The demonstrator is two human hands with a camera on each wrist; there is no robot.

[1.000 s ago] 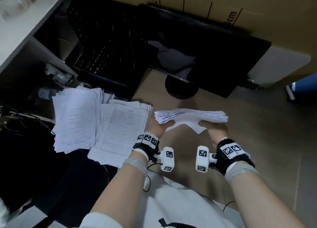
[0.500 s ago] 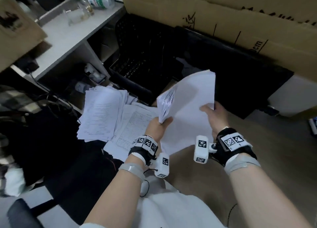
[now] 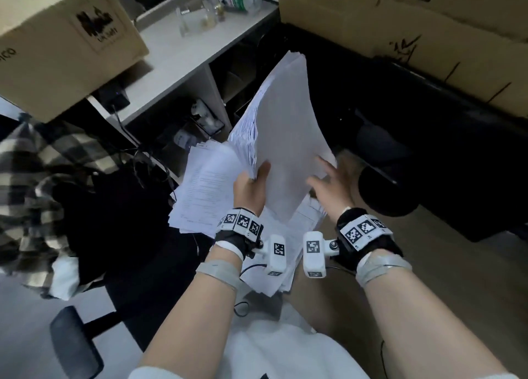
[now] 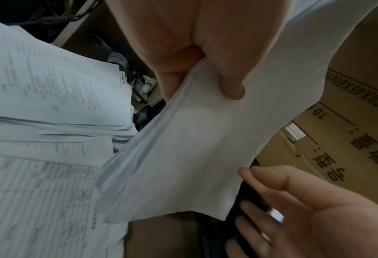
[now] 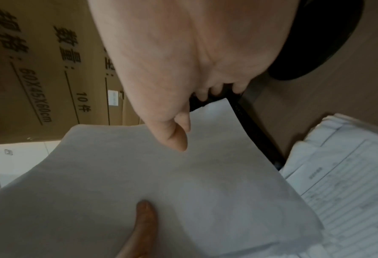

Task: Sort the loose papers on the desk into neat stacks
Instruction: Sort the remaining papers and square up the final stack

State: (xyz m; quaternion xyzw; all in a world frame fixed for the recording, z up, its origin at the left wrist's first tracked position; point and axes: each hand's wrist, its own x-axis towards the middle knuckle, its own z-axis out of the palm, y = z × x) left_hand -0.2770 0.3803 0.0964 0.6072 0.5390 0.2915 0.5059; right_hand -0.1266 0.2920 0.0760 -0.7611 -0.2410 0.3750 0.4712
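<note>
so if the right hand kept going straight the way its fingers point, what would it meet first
Most likely the raised paper stack that the left hand grips: the right hand is open, fingers aimed at its lower right edge. Depth is unclear; missing that edge, it would reach the dark monitor behind.

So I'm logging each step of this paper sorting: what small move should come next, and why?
Probably close the right hand back onto the lower right edge of the held bundle. Only the left hand pinches it, near a bottom corner, so the sheets stand tilted and fan along the left edge. The right hand's fingers are spread beside it, gripping nothing. Two hands could square it.
</note>
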